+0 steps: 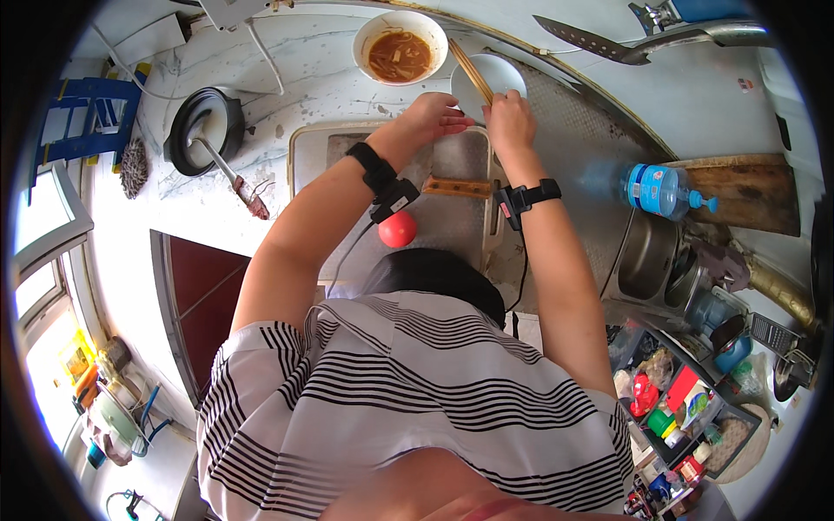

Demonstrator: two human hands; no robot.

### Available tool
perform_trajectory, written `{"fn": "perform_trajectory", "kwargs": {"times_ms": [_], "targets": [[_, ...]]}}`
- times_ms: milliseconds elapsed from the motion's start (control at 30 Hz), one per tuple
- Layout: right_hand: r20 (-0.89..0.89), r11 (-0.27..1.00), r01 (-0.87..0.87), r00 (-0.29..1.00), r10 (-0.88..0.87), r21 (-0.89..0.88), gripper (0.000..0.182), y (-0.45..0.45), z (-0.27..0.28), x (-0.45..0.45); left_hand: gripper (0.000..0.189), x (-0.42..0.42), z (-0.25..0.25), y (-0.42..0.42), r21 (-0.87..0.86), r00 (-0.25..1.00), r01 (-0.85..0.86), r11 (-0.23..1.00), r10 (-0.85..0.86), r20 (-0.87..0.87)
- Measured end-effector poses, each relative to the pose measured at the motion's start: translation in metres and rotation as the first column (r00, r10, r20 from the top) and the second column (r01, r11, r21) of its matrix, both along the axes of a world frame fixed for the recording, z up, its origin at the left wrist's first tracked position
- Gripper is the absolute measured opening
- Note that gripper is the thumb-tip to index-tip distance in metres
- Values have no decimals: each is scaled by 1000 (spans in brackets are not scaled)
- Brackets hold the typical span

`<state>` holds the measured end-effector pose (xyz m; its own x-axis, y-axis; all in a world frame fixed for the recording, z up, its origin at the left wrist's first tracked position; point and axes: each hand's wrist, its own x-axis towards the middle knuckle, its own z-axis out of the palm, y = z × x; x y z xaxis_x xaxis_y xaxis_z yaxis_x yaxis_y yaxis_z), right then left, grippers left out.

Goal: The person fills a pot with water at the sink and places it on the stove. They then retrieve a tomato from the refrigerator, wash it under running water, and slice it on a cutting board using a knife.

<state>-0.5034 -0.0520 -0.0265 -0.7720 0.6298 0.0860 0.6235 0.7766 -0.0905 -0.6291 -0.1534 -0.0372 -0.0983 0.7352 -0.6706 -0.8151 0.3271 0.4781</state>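
Note:
Wooden chopsticks (474, 73) are gripped in my right hand (512, 122), their far ends pointing up and left over a white bowl (508, 68). My left hand (427, 120) is at the near left side of that bowl, fingers extended and seemingly empty; whether they touch its rim is unclear. Left of the white bowl stands another white bowl (365, 62) containing noodles in reddish-brown broth (399, 55). Below my hands lies a pale-rimmed rectangular tray or lid (292, 163), with a brown wooden piece (456, 187) across it and a red ball (397, 229) nearer my body.
A black pot (236, 124) with a ladle (218, 156) stands left. A perforated knife (586, 40) shows at the upper right. Rightward are a blue-labelled water bottle (658, 189), a wooden board (749, 195) and a steel sink (645, 257). A cable (348, 251) hangs from my left wrist.

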Motion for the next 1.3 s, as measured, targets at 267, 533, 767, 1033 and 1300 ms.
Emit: {"fn": "perform_trajectory", "kwargs": {"times_ms": [267, 533, 767, 1033, 1300], "targets": [[19, 997, 65, 998, -65, 35, 17, 51, -3, 10, 52, 12, -3, 31, 61, 986, -30, 998, 40, -164], [33, 994, 93, 995, -94, 53, 23, 79, -1, 19, 53, 27, 9, 53, 99, 969, 29, 995, -4, -249], [-309, 982, -137, 935, 171, 128, 27, 31, 11, 41, 42, 12, 20, -4, 188, 878, 94, 978, 8, -479], [-36, 798, -578, 813, 581, -171, 52, -88, -18, 82, 28, 53, 32, -182, -81, 320, 50, 995, -93, -943], [132, 777, -630, 770, 624, -1, 67, -109, -42, 53, 36, 110, 9, -245, -106, -379, 215, 971, -18, -925]]}}
